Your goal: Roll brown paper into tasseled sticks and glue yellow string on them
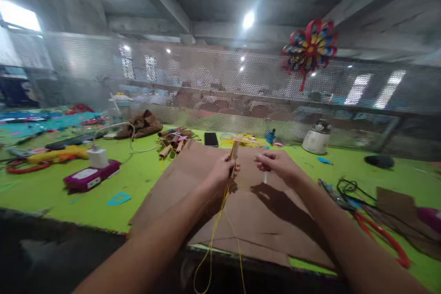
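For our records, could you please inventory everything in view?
roll: 1, brown, centre
cord: uncounted, yellow, below roll
stick: 1, white, centre right
other rolls: several, brown, back left
cardboard: uncounted, brown, centre
table: 1, green, underneath
phone: 1, black, back
bottle: 1, blue, back
jar: 1, white, back right
ornament: 1, multicoloured, hanging
power strip: 1, purple, left
charger: 1, white, left
mesh: 1, grey, behind
clutter: uncounted, mixed, both sides
left hand: 1, around roll
right hand: 1, by stick
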Demonstrator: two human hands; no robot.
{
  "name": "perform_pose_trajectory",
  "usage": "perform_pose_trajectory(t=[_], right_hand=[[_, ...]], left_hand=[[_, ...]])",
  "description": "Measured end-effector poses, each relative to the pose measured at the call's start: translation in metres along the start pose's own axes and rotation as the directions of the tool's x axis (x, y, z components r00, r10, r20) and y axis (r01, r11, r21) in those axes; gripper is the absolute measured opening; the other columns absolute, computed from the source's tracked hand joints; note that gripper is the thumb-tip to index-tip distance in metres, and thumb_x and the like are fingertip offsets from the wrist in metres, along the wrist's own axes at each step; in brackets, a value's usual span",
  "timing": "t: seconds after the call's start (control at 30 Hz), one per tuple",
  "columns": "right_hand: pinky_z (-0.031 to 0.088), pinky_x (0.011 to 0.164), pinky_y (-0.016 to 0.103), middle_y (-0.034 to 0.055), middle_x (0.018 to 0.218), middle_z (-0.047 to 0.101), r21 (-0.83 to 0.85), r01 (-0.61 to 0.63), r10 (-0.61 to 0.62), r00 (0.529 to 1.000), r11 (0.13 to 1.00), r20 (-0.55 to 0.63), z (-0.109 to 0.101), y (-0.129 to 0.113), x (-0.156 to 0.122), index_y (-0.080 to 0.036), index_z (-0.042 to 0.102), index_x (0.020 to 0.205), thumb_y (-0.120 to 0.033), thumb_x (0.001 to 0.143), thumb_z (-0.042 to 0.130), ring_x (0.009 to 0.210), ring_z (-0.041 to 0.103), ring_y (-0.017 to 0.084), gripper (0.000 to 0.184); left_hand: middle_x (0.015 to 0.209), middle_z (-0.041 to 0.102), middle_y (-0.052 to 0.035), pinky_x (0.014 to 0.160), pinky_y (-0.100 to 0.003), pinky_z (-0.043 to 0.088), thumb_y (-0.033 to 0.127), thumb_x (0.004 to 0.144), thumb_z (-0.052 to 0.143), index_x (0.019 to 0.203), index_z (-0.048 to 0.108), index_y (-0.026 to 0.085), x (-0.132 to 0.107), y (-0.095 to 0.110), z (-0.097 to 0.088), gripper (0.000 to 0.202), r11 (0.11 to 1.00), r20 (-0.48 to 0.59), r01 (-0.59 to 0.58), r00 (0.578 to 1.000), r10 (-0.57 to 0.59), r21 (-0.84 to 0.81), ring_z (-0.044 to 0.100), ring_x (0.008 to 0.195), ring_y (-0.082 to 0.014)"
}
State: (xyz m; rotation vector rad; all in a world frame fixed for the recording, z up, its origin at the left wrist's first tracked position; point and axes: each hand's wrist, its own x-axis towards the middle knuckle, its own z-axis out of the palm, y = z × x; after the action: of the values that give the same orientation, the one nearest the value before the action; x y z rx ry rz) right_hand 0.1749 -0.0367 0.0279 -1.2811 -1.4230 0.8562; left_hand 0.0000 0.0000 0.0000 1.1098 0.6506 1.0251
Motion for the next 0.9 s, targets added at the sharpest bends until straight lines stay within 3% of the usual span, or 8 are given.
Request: perform_pose_trajectory(t=[0.13, 0.27, 0.43, 0.63, 0.9], right_hand=[[0.035, 0.043, 0.021, -0.0017, 0.056, 0.056, -0.002, -0.024, 0.024, 1.0, 1.0, -0.016, 0.012, -0.002, 0.018, -0.015, 0.06, 0.079, -0.041, 0.067, 0.07, 0.044, 0.047, 0.007, 0.03], [0.028, 0.038, 0.021, -0.0032, 0.051, 0.053, 0.024, 0.01, -0.011, 1.0, 1.0, 0.02, 0.023, 0.0, 0.024, -0.016, 0.057, 0.067, -0.042, 0.067, 0.07, 0.038, 0.041, 0.006, 0.029], [0.026, 0.04, 0.022, -0.0041, 0.051, 0.051, 0.115, 0.075, -0.078, 0.997, 0.99, 0.026, 0.021, 0.007, 0.021, -0.016, 0.055, 0.065, -0.048, 0.067, 0.067, 0.04, 0.038, 0.005, 0.034], [0.026, 0.042, 0.022, -0.0045, 0.051, 0.049, 0.221, 0.069, -0.076, 0.997, 0.973, 0.021, 0.013, 0.015, 0.022, -0.016, 0.056, 0.067, -0.047, 0.065, 0.071, 0.042, 0.037, 0.005, 0.034], [0.024, 0.043, 0.022, -0.0042, 0.05, 0.048, 0.313, 0.07, -0.078, 0.997, 0.947, 0.014, 0.012, 0.017, 0.02, -0.016, 0.056, 0.066, -0.044, 0.064, 0.072, 0.043, 0.037, 0.005, 0.033]], left_hand=[[0.07, 0.053, -0.0004, 0.051, -0.017, 0.034, 0.018, 0.081, 0.053, 0.092, 0.052, 0.014, -0.008, -0.004, 0.005, 0.011, 0.999, 0.099, -0.002, 0.995, -0.001, 0.034, 0.046, 0.051, -0.0048], [0.066, 0.052, 0.0, 0.051, -0.018, 0.034, 0.023, 0.081, 0.057, 0.094, 0.057, 0.012, -0.011, -0.007, 0.008, 0.017, 0.995, 0.19, -0.012, 0.982, -0.007, 0.101, 0.045, 0.05, -0.0049], [0.068, 0.057, -0.003, 0.056, -0.019, 0.038, 0.019, 0.083, 0.052, 0.092, 0.058, 0.008, -0.011, -0.008, 0.009, 0.015, 0.988, 0.172, 0.007, 0.984, -0.034, 0.157, 0.05, 0.054, -0.0062], [0.073, 0.06, -0.0067, 0.061, -0.022, 0.043, 0.023, 0.081, 0.059, 0.082, 0.061, 0.008, -0.01, -0.008, 0.007, 0.016, 0.995, 0.207, 0.08, 0.974, -0.09, 0.059, 0.054, 0.059, -0.0085], [0.076, 0.061, -0.0077, 0.055, -0.018, 0.039, 0.021, 0.08, 0.061, 0.082, 0.064, 0.007, -0.011, -0.002, 0.005, 0.015, 0.982, 0.221, 0.19, 0.958, -0.184, -0.008, 0.052, 0.057, -0.0059]])
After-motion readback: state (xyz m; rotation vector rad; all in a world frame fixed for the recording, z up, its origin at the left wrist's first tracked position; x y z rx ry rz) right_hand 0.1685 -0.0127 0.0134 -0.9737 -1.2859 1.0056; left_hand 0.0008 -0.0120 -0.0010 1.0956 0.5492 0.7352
